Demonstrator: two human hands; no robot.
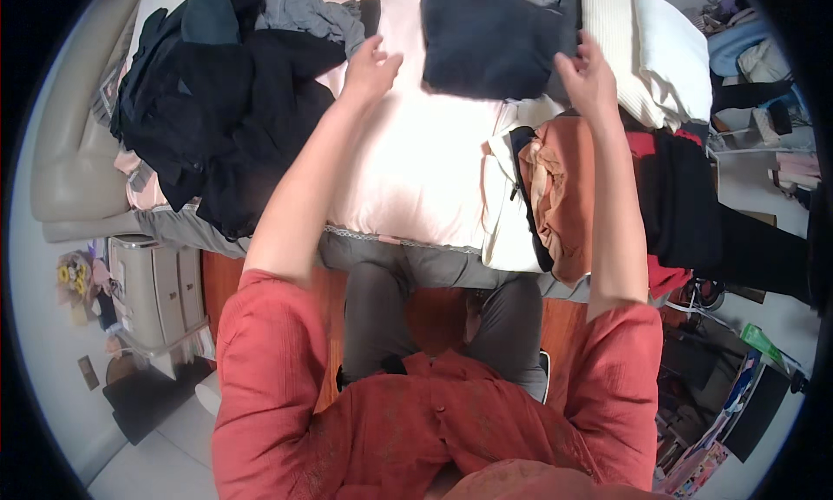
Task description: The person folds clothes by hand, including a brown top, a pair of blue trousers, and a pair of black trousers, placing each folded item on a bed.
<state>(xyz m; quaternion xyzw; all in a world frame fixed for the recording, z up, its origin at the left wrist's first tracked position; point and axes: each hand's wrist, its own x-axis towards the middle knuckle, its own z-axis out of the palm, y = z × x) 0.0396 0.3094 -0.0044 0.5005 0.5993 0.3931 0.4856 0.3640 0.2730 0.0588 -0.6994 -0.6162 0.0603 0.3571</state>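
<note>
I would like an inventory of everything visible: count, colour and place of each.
Clothes pile: uncounted, mostly black, left on bed
Rumpled cloth: one, grey, upper left
Folded garment: one, navy, upper centre
Ribbed garment: one, cream, upper right
Smooth garment: one, white, upper right
Crumpled garment: one, orange brown, right front
Dark clothes: uncounted, black, right
Bedsheet: one, pale pink, middle
Cabinet: one, beige, left
Flowers: several, yellow, left
Clutter: uncounted, mixed, far right
Shirt: one, red, lower middle
Trousers: one pair, grey, centre
Left hand: one, bare, upper left
Right hand: one, bare, upper right
</note>
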